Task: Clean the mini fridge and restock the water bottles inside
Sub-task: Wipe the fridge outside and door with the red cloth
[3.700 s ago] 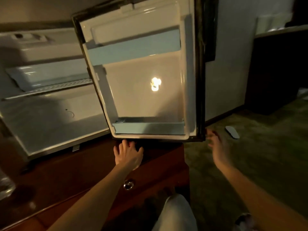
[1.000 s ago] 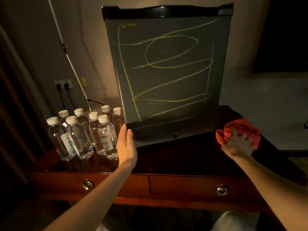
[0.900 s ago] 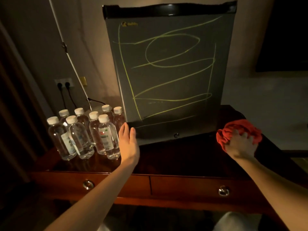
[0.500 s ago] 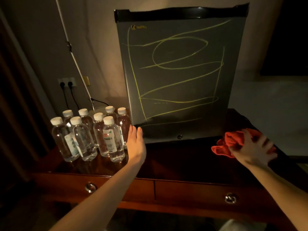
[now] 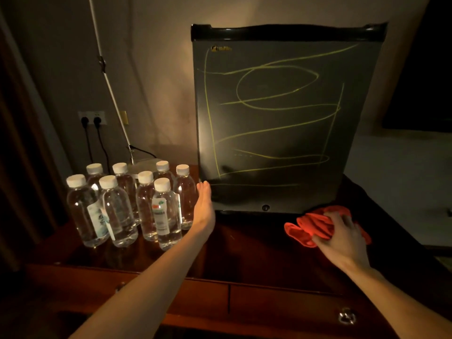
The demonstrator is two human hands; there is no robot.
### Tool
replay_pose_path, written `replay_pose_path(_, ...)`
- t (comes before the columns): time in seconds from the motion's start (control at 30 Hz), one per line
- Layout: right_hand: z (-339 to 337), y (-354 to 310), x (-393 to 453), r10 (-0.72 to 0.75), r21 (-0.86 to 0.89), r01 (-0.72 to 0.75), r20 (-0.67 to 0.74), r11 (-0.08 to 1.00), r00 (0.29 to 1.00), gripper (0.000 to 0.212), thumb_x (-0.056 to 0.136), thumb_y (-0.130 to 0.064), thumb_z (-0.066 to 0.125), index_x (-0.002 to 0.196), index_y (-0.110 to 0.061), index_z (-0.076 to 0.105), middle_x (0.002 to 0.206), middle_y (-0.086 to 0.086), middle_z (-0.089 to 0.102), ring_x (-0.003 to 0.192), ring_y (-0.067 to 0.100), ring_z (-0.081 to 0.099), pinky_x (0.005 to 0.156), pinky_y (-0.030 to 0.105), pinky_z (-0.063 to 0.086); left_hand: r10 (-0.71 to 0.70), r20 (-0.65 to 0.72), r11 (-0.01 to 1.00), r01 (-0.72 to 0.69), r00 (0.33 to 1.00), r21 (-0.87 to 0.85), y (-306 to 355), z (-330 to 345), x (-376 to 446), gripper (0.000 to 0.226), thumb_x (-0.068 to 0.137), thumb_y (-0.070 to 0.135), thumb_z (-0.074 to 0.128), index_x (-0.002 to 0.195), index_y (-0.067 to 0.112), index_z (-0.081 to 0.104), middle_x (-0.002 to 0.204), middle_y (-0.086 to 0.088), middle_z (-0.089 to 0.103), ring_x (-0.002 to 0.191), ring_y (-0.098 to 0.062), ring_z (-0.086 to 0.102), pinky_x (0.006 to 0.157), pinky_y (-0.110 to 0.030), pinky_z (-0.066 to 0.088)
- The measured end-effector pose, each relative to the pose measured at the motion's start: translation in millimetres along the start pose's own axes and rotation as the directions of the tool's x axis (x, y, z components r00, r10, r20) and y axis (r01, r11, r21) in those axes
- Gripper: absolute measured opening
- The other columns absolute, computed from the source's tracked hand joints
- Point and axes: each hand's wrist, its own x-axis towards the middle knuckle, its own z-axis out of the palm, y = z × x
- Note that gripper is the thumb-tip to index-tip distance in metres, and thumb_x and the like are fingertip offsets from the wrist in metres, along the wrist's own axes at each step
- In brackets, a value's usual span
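My left hand (image 5: 204, 206) is flat and spread, fingers straight, edge-on at the lower left corner of the mini fridge (image 5: 281, 118), holding nothing. My right hand (image 5: 338, 232) lies fingers splayed on the crumpled red cloth (image 5: 310, 227) on the tabletop (image 5: 256, 253); not yet gripped, I judge. Fridge door shut, yellow scribbles all over its front. Eight water bottles (image 5: 161, 211) stand clustered just left of it, outside. Reckon cleaning is barely begun: scribbles unwiped, restocking all left.
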Motion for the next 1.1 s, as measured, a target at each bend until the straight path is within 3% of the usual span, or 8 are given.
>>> replay_pose_path(0.13, 12.7, -36.3, -6.9, -0.173, 0.088, 0.175, -0.029, 0.981, 0.985, 0.060, 0.066, -0.043, 0.077, 0.120, -0.029, 0.055, 0.113, 0.006, 0.061, 0.095, 0.030, 0.064, 0.080, 0.040, 0.055, -0.123, 0.115, 0.982, 0.138, 0.986, -0.132, -16.2, -9.7, 31.1, 0.108, 0.068, 0.091, 0.044, 0.155, 0.031, 0.022, 0.161, 0.009, 0.025, 0.148, -0.012, 0.019, 0.123, -0.043, 0.009)
replay_pose_path(0.23, 20.4, -65.3, -10.5, -0.290, 0.140, 0.284, 0.020, 0.949, 0.957, 0.059, 0.071, -0.047, 0.068, 0.126, -0.035, 0.051, 0.115, 0.001, 0.060, 0.101, 0.022, 0.062, 0.088, 0.037, 0.051, -0.144, 0.140, 0.961, 0.172, 0.980, -0.216, -18.6, -13.3, 37.7, 0.079, 0.091, 0.074, 0.032, 0.155, 0.029, 0.022, 0.160, 0.006, 0.027, 0.148, -0.015, 0.020, 0.123, -0.040, 0.010)
replay_pose_path(0.47, 37.2, -111.3, -12.2, -0.203, -0.083, 0.228, 0.236, 0.970, 0.950, 0.056, 0.077, -0.055, 0.064, 0.127, -0.044, 0.040, 0.136, 0.008, 0.027, 0.129, 0.036, 0.032, 0.103, 0.054, 0.038, 0.067, 0.066, 0.998, -0.067, 0.996, -0.011, -22.4, -12.9, 17.8, 0.101, 0.075, 0.087, 0.036, 0.155, 0.027, 0.024, 0.160, 0.011, 0.027, 0.147, -0.004, 0.021, 0.123, -0.041, 0.014)
replay_pose_path(0.57, 26.4, -124.5, -6.7, -0.190, 0.111, 0.171, 0.191, 0.979, 0.963, 0.034, 0.078, -0.039, 0.069, 0.106, -0.034, 0.049, 0.118, 0.002, 0.037, 0.106, 0.027, 0.054, 0.088, 0.034, 0.046, 0.137, 0.086, 0.990, -0.139, 0.987, 0.020, -10.5, -8.5, -12.1, 0.067, 0.100, 0.055, 0.037, 0.154, 0.018, 0.026, 0.158, 0.005, 0.030, 0.145, -0.008, 0.025, 0.120, -0.030, 0.016)
replay_pose_path(0.7, 2.1, -147.8, -3.8, -0.065, 0.495, 0.125, -0.136, 0.860, 0.989, 0.024, 0.077, -0.023, 0.075, 0.082, -0.026, 0.051, 0.088, 0.000, 0.048, 0.077, 0.017, 0.052, 0.072, 0.026, 0.037, 0.156, 0.185, 0.987, -0.161, 0.970, 0.014, -5.5, -6.9, -29.4, 0.051, 0.103, 0.036, 0.044, 0.150, 0.017, 0.036, 0.151, 0.002, 0.041, 0.138, -0.008, 0.037, 0.110, -0.021, 0.026)
replay_pose_path(0.87, -44.0, -197.6, 8.3, 0.054, 0.780, 0.174, -0.257, 0.601, 0.965, 0.031, 0.076, -0.051, 0.052, 0.081, -0.021, 0.048, 0.076, 0.003, 0.059, 0.071, 0.016, 0.055, 0.066, 0.027, 0.035, 0.204, 0.331, 0.977, -0.212, 0.921, -0.013, 24.6, -0.1, -45.5, 0.033, 0.094, 0.038, 0.060, 0.124, 0.025, 0.058, 0.112, 0.010, 0.069, 0.105, -0.004, 0.064, 0.091, -0.028, 0.053)
replay_pose_path(1.03, -59.5, -211.4, 8.6, -0.266, 0.800, 0.352, -0.249, 0.486, 0.931, 0.044, 0.075, -0.059, 0.067, 0.114, -0.044, 0.053, 0.120, -0.008, 0.060, 0.110, -0.001, 0.056, 0.093, 0.017, 0.042, 0.336, 0.285, 0.941, -0.313, 0.897, -0.125, 57.4, 5.4, -47.2, 0.028, 0.092, 0.002, 0.062, 0.119, 0.004, 0.058, 0.103, -0.013, 0.072, 0.090, -0.030, 0.071, 0.073, -0.043, 0.061)
replay_pose_path(1.1, -54.7, -205.9, 8.7, -0.368, 0.747, 0.447, -0.287, 0.492, 0.884, 0.056, 0.076, -0.053, 0.072, 0.125, -0.044, 0.048, 0.129, -0.011, 0.054, 0.120, -0.002, 0.051, 0.100, 0.015, 0.038, 0.384, 0.307, 0.920, -0.387, 0.871, -0.053, 66.7, 4.9, -42.5, 0.035, 0.083, -0.006, 0.067, 0.116, 0.003, 0.061, 0.103, -0.009, 0.074, 0.091, -0.025, 0.072, 0.074, -0.037, 0.060)
